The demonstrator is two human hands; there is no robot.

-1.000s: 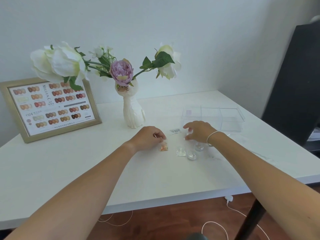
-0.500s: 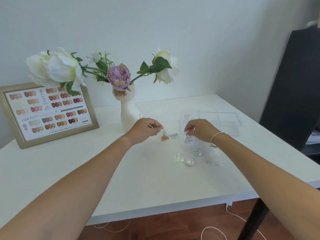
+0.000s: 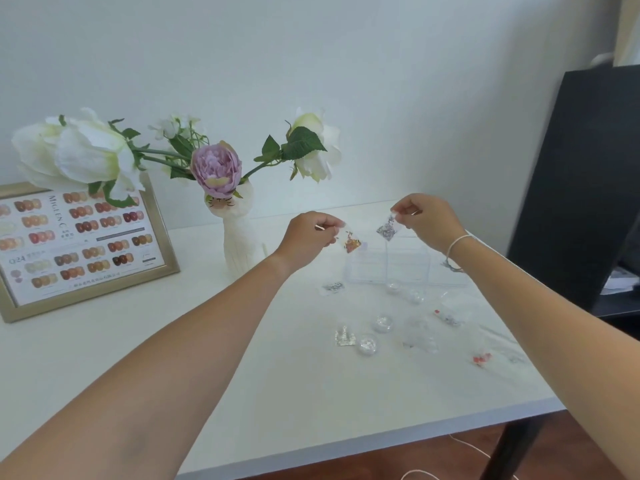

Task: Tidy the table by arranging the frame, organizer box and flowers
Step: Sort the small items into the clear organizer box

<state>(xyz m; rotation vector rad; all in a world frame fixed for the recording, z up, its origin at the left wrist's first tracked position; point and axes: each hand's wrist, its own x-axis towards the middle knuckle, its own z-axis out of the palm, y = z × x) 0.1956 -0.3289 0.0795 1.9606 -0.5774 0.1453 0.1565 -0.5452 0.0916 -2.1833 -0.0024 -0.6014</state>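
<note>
From the head camera, the left hand (image 3: 308,233) is raised above the white tabletop (image 3: 242,375), its grip pressed together on the top edge of a small clear packet of orange-gold flakes (image 3: 351,242), which hangs just below the fingertips. The right hand (image 3: 427,220) is level with it, pinching the top of a small clear packet of silver glitter (image 3: 388,227) that dangles the same way; the two packets are near each other but apart. Directly below both grips stands the clear plastic organizer box (image 3: 388,265). Nearer than the box, small round clear jars (image 3: 382,322) and other packets lie scattered. Left of the left grip stands the white cat-shaped vase (image 3: 239,244) with white and purple artificial flowers (image 3: 216,168), and further left the gold-edged picture frame (image 3: 79,244).
</note>
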